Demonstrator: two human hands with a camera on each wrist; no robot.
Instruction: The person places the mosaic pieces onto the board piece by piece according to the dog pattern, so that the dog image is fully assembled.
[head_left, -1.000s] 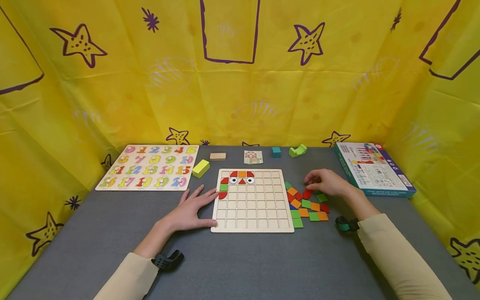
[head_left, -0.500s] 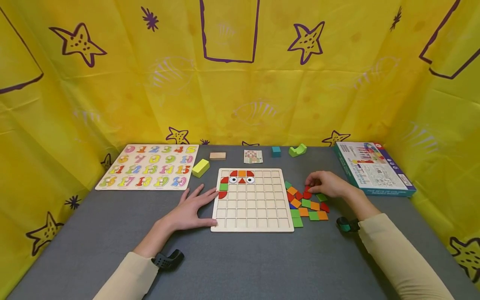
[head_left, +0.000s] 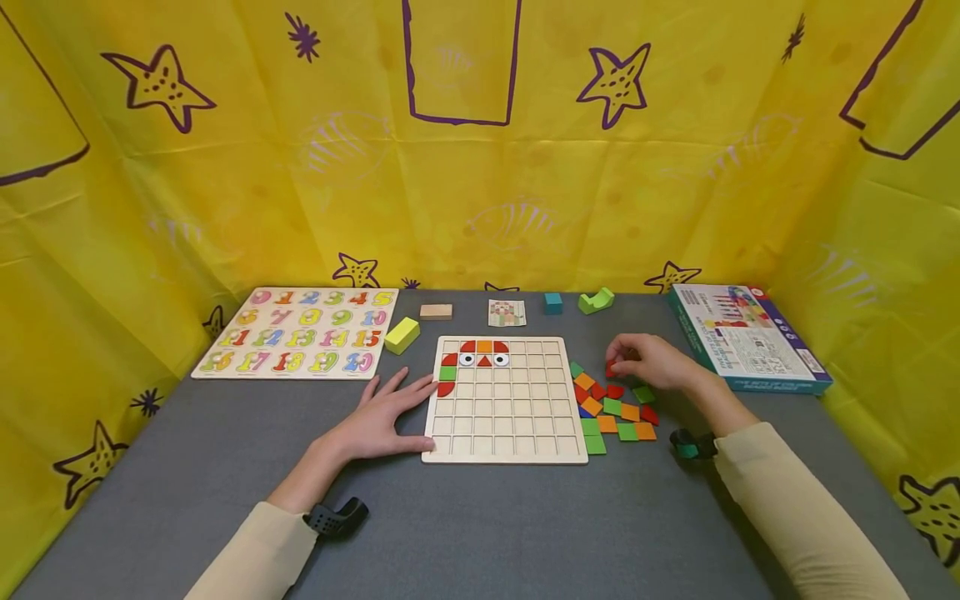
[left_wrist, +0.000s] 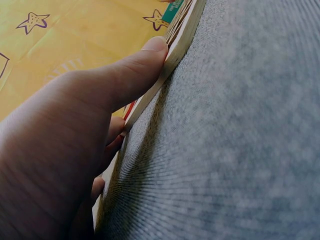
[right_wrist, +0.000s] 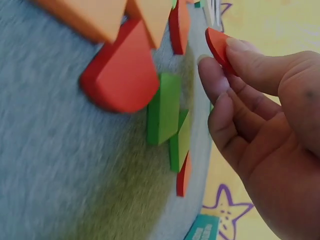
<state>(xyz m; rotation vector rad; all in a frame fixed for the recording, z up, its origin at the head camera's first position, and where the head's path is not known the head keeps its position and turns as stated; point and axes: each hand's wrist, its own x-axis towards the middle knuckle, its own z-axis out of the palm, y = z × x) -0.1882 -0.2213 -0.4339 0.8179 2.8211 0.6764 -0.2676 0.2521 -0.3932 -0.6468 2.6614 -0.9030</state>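
Note:
A wooden grid board lies in the middle of the grey table, with a few red, orange and green tiles and two eye tiles in its top-left cells. My left hand lies flat beside the board's left edge, thumb against it. My right hand is lifted just above the pile of loose tiles right of the board and pinches a small red tile between thumb and fingers.
A number puzzle board lies at the back left. A yellow block, a wooden block, a pattern card, a teal cube and a green piece sit behind the grid board. A box lies at right. Yellow cloth walls surround the table.
My right hand has picked a red tile out of the pile and raised it slightly. The left hand has stayed put.

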